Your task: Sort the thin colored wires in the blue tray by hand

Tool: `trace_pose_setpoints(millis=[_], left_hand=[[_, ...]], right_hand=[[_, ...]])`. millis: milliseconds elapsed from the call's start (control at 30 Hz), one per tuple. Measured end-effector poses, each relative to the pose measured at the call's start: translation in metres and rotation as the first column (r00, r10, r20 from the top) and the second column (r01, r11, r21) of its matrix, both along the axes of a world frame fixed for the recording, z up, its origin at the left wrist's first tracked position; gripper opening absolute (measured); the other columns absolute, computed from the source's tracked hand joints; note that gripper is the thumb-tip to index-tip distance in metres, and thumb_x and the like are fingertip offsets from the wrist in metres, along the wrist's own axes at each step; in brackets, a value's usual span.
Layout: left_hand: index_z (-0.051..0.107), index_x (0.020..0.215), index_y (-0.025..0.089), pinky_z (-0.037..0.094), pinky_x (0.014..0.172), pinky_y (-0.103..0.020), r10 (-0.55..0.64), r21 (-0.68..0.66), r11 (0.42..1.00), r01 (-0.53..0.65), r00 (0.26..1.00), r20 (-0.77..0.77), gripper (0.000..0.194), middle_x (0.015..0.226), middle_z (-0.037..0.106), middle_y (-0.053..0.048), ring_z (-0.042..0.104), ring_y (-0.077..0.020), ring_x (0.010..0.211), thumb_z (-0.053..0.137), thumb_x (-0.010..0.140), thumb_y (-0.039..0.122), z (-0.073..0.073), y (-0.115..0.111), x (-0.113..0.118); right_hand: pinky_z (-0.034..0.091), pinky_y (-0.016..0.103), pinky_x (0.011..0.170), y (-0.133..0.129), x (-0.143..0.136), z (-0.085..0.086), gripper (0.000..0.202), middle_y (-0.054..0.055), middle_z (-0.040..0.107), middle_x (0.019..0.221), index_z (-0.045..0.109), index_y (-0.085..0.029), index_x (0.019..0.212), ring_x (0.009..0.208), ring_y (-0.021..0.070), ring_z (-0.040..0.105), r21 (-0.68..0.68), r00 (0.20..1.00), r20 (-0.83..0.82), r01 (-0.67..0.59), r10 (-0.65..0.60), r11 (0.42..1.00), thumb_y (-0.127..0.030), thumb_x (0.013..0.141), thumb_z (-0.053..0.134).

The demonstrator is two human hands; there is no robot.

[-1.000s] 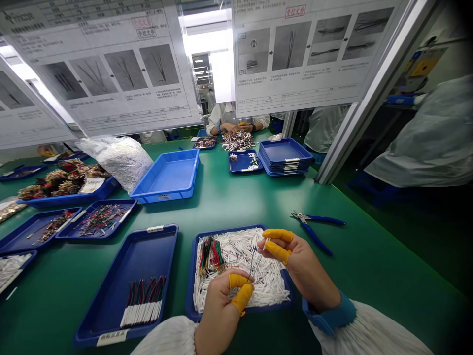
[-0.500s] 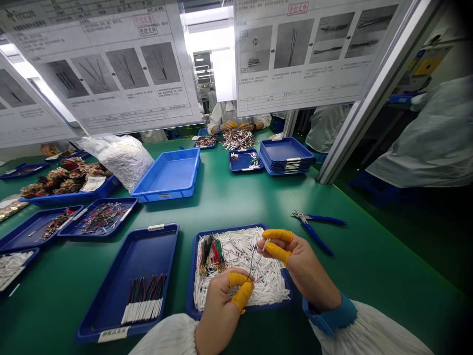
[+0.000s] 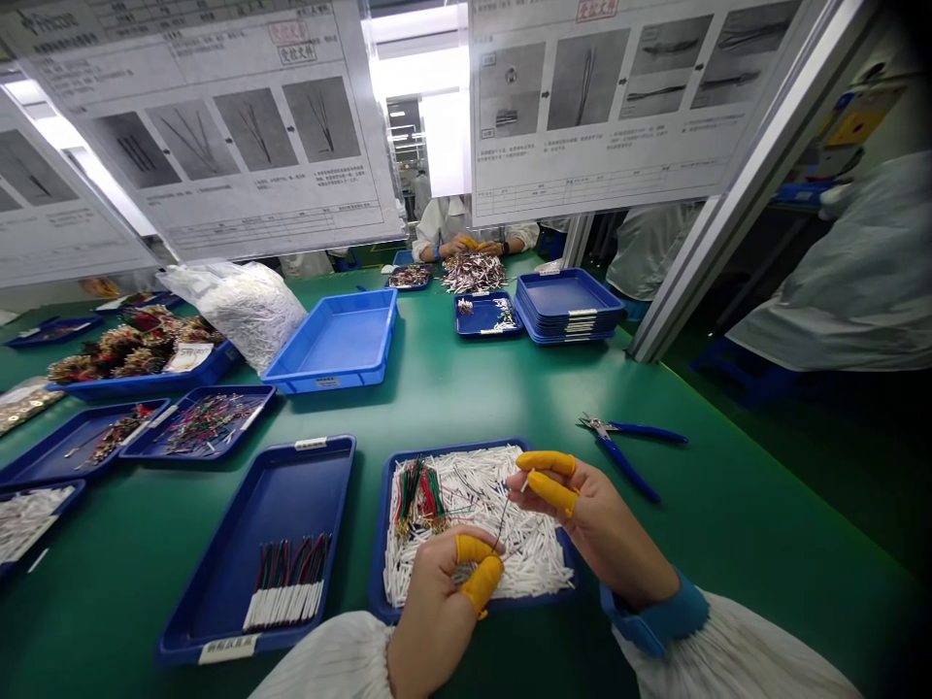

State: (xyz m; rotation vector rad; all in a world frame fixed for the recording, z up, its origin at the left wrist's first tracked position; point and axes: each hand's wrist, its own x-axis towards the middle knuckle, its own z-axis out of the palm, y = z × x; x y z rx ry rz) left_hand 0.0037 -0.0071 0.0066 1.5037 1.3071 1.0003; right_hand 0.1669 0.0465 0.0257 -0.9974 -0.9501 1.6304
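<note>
Seen with twelve o'clock pointing away from the person, one thin dark wire (image 3: 502, 524) runs from the fingertips of the left hand (image 3: 446, 594) toward about one o'clock, ending near the fingertips of the right hand (image 3: 593, 534), from which it lies at nine o'clock. The left hand pinches the wire's near end between thumb and forefinger; the right hand pinches one small white tube (image 3: 525, 484), partly hidden by the fingers. Each hand wears two yellow finger covers, four in all. Beneath both hands is one tray (image 3: 379, 587) of loose white tubes (image 3: 543, 575), too many to count; on them, at eleven o'clock from the left hand, lies a bunch of red, green and black wires (image 3: 417, 498), its number unclear. Toward nine o'clock from the left hand sits one long dark-blue tray (image 3: 287, 485) with a single row of white-sleeved wires (image 3: 285, 602), packed too tightly to count. One pair of blue-handled cutters (image 3: 632, 450) lies spread at one o'clock from the right hand. One lighter blue bin (image 3: 335, 335) stands at eleven o'clock from the left hand, and one stack of trays (image 3: 569, 299) at twelve from the right.
</note>
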Motion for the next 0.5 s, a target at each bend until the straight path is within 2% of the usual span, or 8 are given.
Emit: trace_pose_setpoints(millis=[500], left_hand=[[0.065,0.069,0.016,0.046,0.070,-0.026,-0.036,0.020,0.999,0.037,0.999,-0.036,0.012,0.079,0.067,-0.006,0.061,-0.0179,0.075,0.056,0.069,0.007,0.0017,0.0020,0.0007]], right_hand=[[0.051,0.035,0.073,-0.0026,-0.0015,0.0009,0.021,0.004,0.070,0.075,0.062,-0.018,0.083,0.072,0.0180,0.065,0.080,0.998,0.046,-0.053,0.050,0.995,-0.034,0.070,0.066]])
